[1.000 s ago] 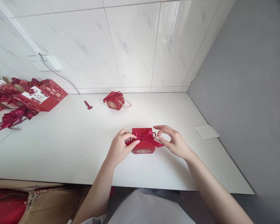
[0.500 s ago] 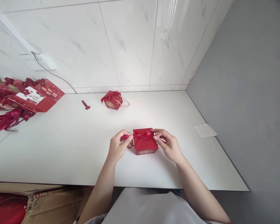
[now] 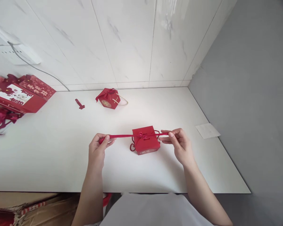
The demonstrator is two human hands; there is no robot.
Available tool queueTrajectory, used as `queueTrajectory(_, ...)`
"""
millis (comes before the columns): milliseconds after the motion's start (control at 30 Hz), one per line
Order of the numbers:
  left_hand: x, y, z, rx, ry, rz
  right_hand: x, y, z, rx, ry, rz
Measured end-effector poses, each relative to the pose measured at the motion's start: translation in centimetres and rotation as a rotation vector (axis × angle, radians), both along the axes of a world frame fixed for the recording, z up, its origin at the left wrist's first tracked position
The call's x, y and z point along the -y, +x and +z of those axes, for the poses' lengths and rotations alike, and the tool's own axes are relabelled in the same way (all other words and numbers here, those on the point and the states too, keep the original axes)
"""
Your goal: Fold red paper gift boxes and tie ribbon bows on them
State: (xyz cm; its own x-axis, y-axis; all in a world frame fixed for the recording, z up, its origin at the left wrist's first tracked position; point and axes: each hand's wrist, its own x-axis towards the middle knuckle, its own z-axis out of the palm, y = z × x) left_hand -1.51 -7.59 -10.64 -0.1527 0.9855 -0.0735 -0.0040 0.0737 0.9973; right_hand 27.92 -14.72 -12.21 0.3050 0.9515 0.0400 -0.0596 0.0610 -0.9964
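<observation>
A small red gift box point(image 3: 146, 145) with gold print on its near side and dark red cord loops at both ends sits on the white table in front of me. Across its top runs a red ribbon point(image 3: 124, 136), pulled straight, with a small knot at the middle of the lid. My left hand point(image 3: 99, 146) pinches the ribbon well left of the box. To the right of the box, my right hand point(image 3: 179, 142) pinches the other end between thumb and fingers.
Behind, near the wall, stands another red box point(image 3: 109, 99) with a bow and a gold cord. A red tag point(image 3: 79, 104) lies left of it. Red boxes point(image 3: 35, 102) are piled at far left. A white card point(image 3: 207, 130) lies by the grey wall; cardboard point(image 3: 47, 210) is below the table.
My hands have moved apart, the left one farther, drawing the ribbon out. The bow on the lid has come undone into a straight ribbon with a small knot. The view has shifted slightly.
</observation>
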Motion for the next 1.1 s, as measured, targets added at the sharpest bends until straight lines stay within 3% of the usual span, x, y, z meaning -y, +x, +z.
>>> queueTrajectory(200, -0.7, -1.6, -0.4, -0.046, 0.041, 0.168, 0.2, 1.7, 0.3, 0.010, 0.004, -0.205)
queueTrajectory(333, -0.7, -2.6, 0.1, -0.140, -0.004, 0.137, 0.7, 2.9, 0.6, 0.093, -0.066, -0.210)
queueTrajectory(433, -0.6, -3.3, 0.5, -0.165, -0.018, 0.098, 1.2, 4.1, 1.0, 0.168, -0.127, -0.138)
queueTrajectory(533, -0.6, -3.4, 1.2, -0.292, 0.002, -0.006, 1.5, 5.6, 1.6, 0.376, -0.247, 0.001)
queueTrajectory(633, -0.6, -2.2, 2.1, -0.468, 0.021, -0.149, 0.8, 6.4, 2.6, 0.685, -0.419, 0.171)
queueTrajectory(700, -0.7, -0.7, 2.6, -0.570, 0.025, -0.233, -0.1, 6.1, 3.6, 0.797, -0.397, 0.252)
queueTrajectory(867, -0.9, 2.9, 3.0, -0.585, -0.036, -0.562, -3.2, 3.1, 5.3, 0.737, -0.237, 0.434)
queueTrajectory(1100, -0.9, 4.1, 3.1, -0.522, 0.046, -0.619, -5.4, 1.1, 4.2, 0.568, -0.328, 0.579)
